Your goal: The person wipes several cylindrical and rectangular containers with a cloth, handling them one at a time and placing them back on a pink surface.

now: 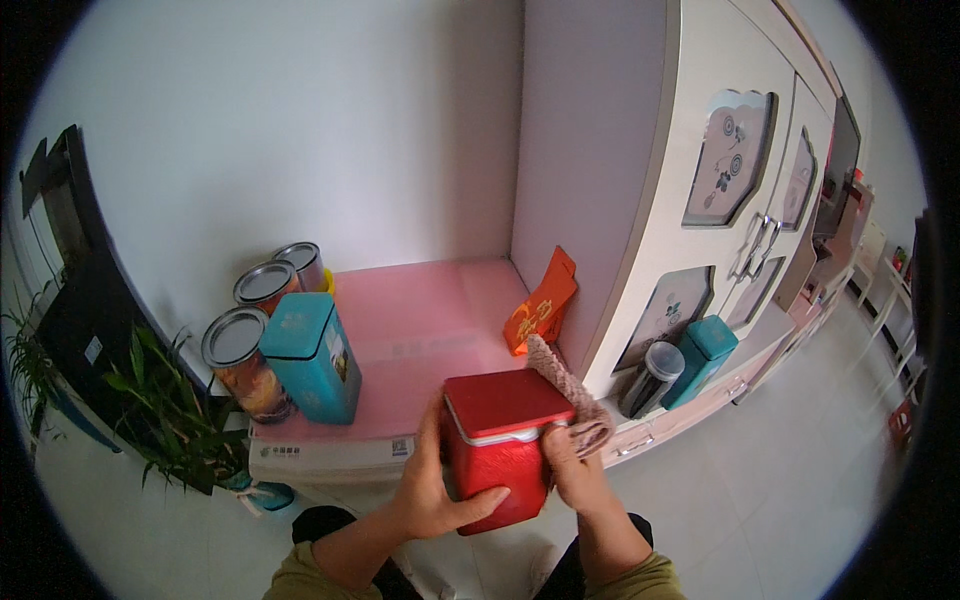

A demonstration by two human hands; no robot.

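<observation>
Low in the middle of the head view is a red tin canister (499, 450) with a hinged-looking red lid, a pale rim showing beneath it. My left hand (439, 480) wraps its left side, thumb across the front. On its right side my right hand (574, 465) has its thumb near the lid's edge and holds a pinkish-brown knitted cloth (574, 397) against the tin. Behind lies a pink-topped surface (420, 300). A teal tin canister (315, 360) stands on its left part, beside several cylindrical cans with metallic lids (234, 337). An orange packet (544, 304) leans against the side panel.
A white cabinet (660, 187) with patterned panes rises at right. On its ledge stand a clear-lidded cylindrical jar (652, 379) and another teal tin (701, 360). Green potted plants (180, 427) stand at lower left, near a dark panel (90, 315). Pale tiled floor (720, 480) surrounds my feet.
</observation>
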